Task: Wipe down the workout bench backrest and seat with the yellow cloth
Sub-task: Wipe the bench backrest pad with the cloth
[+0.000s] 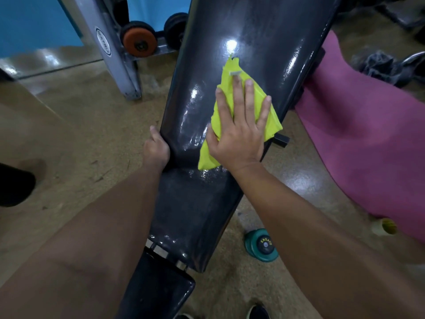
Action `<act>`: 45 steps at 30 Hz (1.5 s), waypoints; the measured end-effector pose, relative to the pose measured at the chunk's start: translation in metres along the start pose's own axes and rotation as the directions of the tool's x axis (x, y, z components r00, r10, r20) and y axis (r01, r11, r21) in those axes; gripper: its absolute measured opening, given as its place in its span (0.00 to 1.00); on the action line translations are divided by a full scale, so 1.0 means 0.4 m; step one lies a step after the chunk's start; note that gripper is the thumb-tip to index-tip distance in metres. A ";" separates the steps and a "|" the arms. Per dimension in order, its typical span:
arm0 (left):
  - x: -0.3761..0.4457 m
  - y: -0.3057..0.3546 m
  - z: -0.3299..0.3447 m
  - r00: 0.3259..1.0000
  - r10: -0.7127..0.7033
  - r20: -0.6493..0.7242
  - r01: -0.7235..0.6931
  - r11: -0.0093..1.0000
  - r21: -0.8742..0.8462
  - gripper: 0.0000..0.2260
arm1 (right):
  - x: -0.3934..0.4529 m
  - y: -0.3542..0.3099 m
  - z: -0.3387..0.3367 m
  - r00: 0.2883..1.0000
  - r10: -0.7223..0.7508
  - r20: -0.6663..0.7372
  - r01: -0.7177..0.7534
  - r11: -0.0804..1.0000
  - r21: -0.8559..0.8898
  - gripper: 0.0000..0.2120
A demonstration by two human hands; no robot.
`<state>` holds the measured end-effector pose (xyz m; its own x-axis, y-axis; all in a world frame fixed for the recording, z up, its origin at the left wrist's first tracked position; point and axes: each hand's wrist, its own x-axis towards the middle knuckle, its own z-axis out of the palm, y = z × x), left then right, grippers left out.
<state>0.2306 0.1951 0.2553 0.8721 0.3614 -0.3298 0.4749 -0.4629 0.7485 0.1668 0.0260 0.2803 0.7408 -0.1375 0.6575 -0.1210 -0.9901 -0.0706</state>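
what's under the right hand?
The right hand lies flat on the crumpled yellow cloth, which lies on the glossy black padded backrest. The padding beneath the cloth is hidden.

**Bench area: where things lie**

We find the backrest (248,42) running away from us, with the seat (188,217) nearer. Our right hand (239,137) lies flat on the cloth (264,107), which rests on the backrest's lower part. Our left hand (156,150) clasps its left edge. A mat (358,139) lies right of the bench, a dumbbell (261,246) right of the seat, and a weight rack (138,42) behind and left.
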 end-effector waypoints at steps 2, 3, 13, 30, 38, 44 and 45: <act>0.005 -0.004 0.003 1.000 0.003 0.003 -0.003 1.000 0.003 0.31 | 0.005 -0.023 0.003 1.000 0.016 0.008 -0.016 1.000 0.021 0.32; 0.006 -0.005 0.002 1.000 0.002 0.006 -0.002 1.000 0.003 0.31 | -0.002 -0.025 0.005 1.000 -0.004 0.022 0.003 1.000 0.030 0.32; 0.010 -0.015 -0.001 0.999 -0.048 0.020 0.047 0.998 0.033 0.31 | -0.012 -0.017 -0.004 1.000 0.029 0.009 -0.029 0.999 0.028 0.31; 0.012 -0.041 -0.017 0.996 -0.039 0.080 0.035 0.998 0.044 0.33 | -0.085 0.023 0.003 0.992 -0.125 0.021 0.124 0.992 0.025 0.29; 0.000 -0.100 -0.027 0.983 -0.018 0.185 0.009 0.999 0.049 0.38 | -0.085 -0.012 0.001 0.996 0.087 -0.013 -0.087 0.996 -0.003 0.31; 0.003 -0.086 -0.048 0.973 -0.044 0.229 0.023 0.995 0.093 0.39 | -0.190 0.016 0.021 0.989 -0.134 0.057 0.132 0.991 0.035 0.29; 0.005 -0.087 -0.052 0.970 -0.059 0.235 0.036 0.995 0.097 0.40 | -0.189 0.028 0.019 0.992 -0.120 0.038 0.119 0.992 0.026 0.28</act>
<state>0.2132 0.2289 0.2404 0.8461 0.1876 -0.4990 0.5155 -0.5261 0.6764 0.1144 0.0249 0.2239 0.7746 -0.0182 0.6322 -0.0144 -0.9998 -0.0111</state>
